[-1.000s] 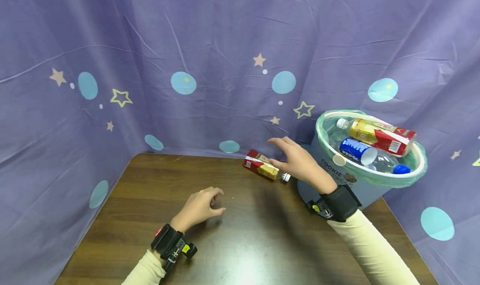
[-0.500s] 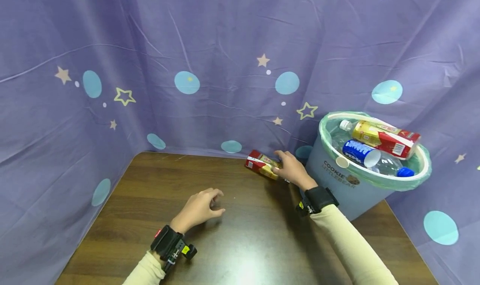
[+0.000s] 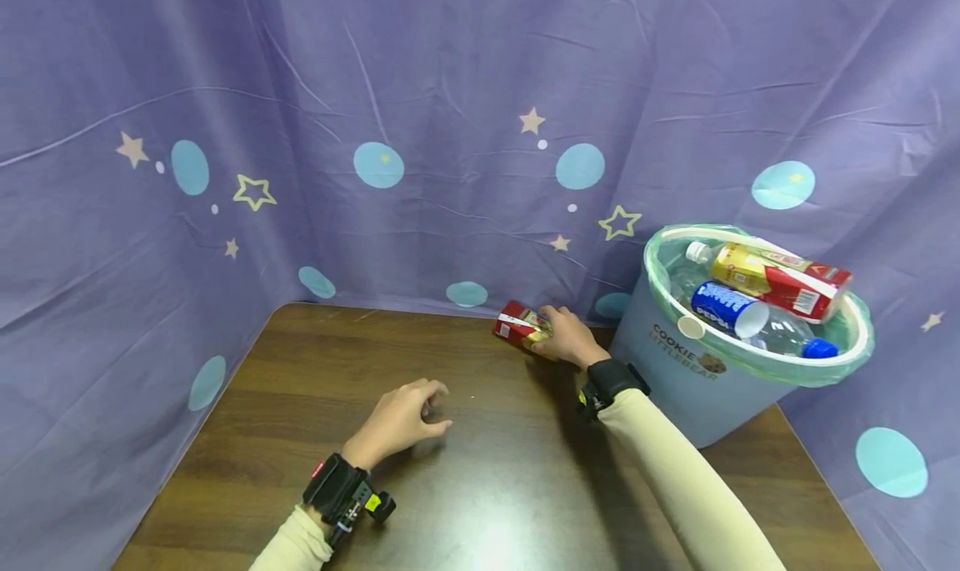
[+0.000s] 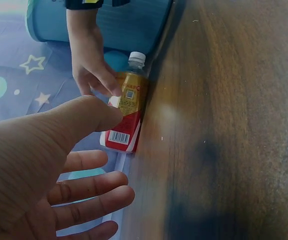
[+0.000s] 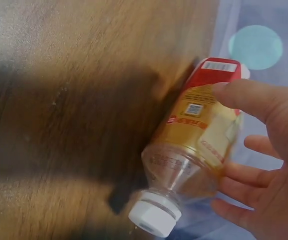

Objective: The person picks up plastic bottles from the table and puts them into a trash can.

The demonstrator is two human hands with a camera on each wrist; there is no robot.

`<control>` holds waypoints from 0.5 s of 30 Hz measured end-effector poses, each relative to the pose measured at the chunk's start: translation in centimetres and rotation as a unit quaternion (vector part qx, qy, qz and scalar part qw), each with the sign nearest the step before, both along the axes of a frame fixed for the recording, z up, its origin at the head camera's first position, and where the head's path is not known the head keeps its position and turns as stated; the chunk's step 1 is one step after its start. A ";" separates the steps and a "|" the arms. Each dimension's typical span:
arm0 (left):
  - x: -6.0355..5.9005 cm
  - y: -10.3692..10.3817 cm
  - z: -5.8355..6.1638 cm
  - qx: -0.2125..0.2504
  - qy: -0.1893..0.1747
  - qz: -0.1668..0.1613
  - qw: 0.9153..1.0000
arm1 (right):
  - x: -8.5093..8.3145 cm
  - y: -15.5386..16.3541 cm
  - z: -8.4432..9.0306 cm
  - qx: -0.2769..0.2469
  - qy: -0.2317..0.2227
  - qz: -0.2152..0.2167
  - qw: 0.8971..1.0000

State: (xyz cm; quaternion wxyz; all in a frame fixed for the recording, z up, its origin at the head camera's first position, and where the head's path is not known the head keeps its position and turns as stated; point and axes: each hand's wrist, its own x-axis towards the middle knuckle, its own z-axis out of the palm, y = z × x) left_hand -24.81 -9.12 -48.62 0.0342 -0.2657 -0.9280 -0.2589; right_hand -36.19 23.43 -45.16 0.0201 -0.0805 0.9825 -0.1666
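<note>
Bare right hand [image 3: 564,338]: lies at the far edge of the table, fingers and thumb curled round the bottle [image 3: 522,328]; the right wrist view shows the thumb over the label and the fingers under the far side.
Bare left hand [image 3: 400,418]: rests near the middle of the table [image 3: 315,388], fingers loosely curled and spread, holding nothing; well apart from the bottle.
Bottle, place: lies on its side on the table, at the far edge close against the purple cloth [image 3: 420,96], just left of the bin [image 3: 678,363].
Bottle, look: clear plastic with a yellow and red label and a white cap [image 5: 152,217]; no liquid can be made out inside.
Long axis: runs roughly along the table's far edge, slightly slanted; the red end points left and away from the bin, the capped end points right towards the bin and sits under the right hand.
Direction from the hands: ahead and to the right of the left hand; directly under the right hand's grip.
Nearer hand: the right, already on the bottle; the left is much farther off.
Bin: pale blue with a green liner, at the table's right far corner, close beside the right wrist; its rim stands above the lying bottle.
Inside the bin: a like bottle [image 3: 772,275] with a yellow and red label lies across the top, a blue-labelled bottle [image 3: 731,307] beneath it.
</note>
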 end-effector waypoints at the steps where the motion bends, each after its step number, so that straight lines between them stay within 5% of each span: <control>1: 0.0 0.0 0.0 0.000 0.001 0.001 1.000 | -0.2 -0.1 -0.1 0.004 -0.002 -0.003 1.000; 15: 0.3 -0.5 -0.2 0.004 0.003 -0.002 1.000 | -2.5 -0.7 -2.0 0.024 -0.027 -0.028 0.999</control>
